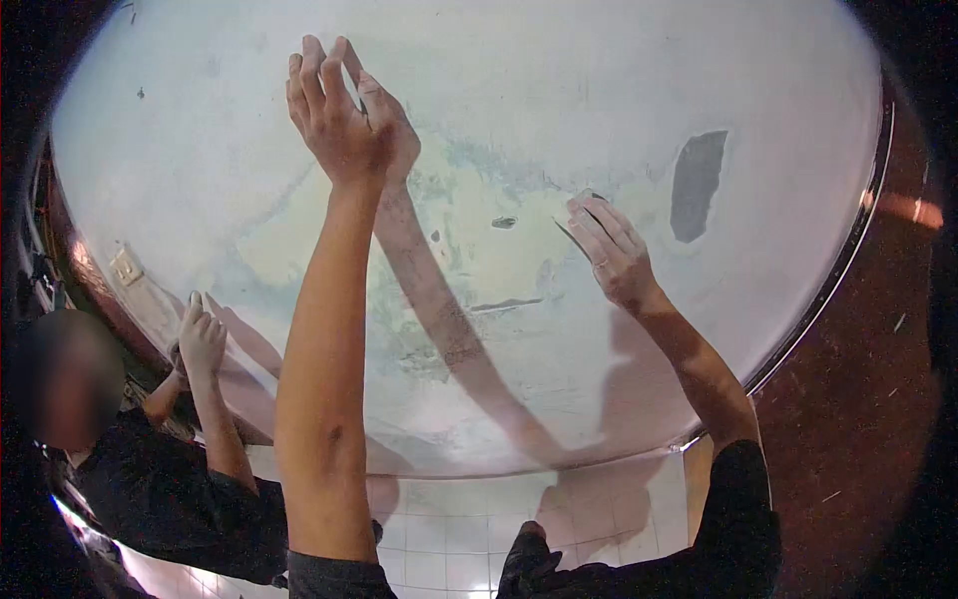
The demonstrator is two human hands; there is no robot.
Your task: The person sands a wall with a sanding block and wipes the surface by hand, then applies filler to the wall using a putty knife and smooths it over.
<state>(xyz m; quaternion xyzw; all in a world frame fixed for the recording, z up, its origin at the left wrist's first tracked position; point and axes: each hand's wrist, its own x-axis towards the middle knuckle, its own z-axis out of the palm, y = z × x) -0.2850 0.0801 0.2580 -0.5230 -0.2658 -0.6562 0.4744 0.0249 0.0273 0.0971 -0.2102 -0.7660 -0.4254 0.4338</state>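
Note:
A large, pale, curved panel fills most of the view, with greenish filler patches and a few dark spots. My left hand is at its upper left, fingers apart and slightly bent, holding nothing; its shadow falls close by on the panel. Right of centre, my right hand presses against the panel with its fingers together over a thin dark piece of sandpaper. Only the sandpaper's edges show; the palm and fingers hide the rest. A dark grey bare patch lies to the right of that hand.
On the left, another person in a dark shirt has a dusty hand near the panel. Close to that hand, a small pale block is at the panel's left edge. White tiles lie below, and a reddish-brown floor is at right.

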